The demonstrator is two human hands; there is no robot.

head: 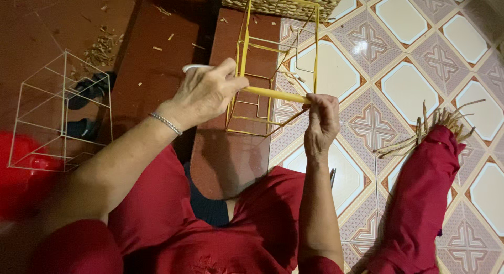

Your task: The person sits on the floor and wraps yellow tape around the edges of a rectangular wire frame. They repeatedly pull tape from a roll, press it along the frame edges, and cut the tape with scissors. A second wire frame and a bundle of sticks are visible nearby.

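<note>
Two bare hands grip one yellow cube frame point(273, 59), a lantern-like skeleton of thin sticks held up in front of the person's red-clothed lap. Its near bottom bar is a thicker yellow stick point(275, 95) running between the hands. At the left end of that bar, the left hand point(205, 93) has its fingers pressed together, pinching the stick at the frame's near corner; a small white object point(191, 67) pokes out behind the knuckles, and what it is cannot be told. A silver bracelet point(166, 123) circles the wrist of that hand. At the right end of the bar, the right hand point(321, 122) is closed around the stick, thumb and fingers clamped on its tip. Beyond the frame's far end lies a woven basket point(283, 2), touching or just past the upper corner. Left of the frame, well apart, a second, paler cube frame point(63, 111) stands on the dark red floor, with wood shavings point(102, 48) scattered just beyond it. Right of the frame, on the patterned tile floor point(409, 85), a bundle of pale sticks point(436, 127) juts from a red cloth wrap point(420, 200).
</note>
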